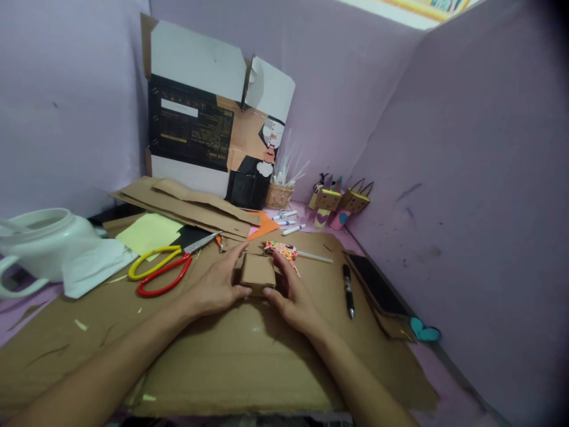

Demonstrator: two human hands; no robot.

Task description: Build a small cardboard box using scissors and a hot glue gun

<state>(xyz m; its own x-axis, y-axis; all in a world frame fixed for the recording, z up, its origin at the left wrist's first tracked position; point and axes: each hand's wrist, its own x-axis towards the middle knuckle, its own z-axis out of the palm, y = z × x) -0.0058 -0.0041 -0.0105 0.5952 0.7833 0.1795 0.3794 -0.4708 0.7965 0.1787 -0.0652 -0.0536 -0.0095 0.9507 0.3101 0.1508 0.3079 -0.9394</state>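
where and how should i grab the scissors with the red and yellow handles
Likely best by the loop handles, from the near left side with the left hand, the closer one: the open loops lie toward the near left, giving an easy hold, while the blades point right and away.

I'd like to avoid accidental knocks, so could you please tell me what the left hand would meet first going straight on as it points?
The left hand would probably meet the small, square-topped brown cardboard box first; it seems to touch it or nearly so, though depth is unclear.
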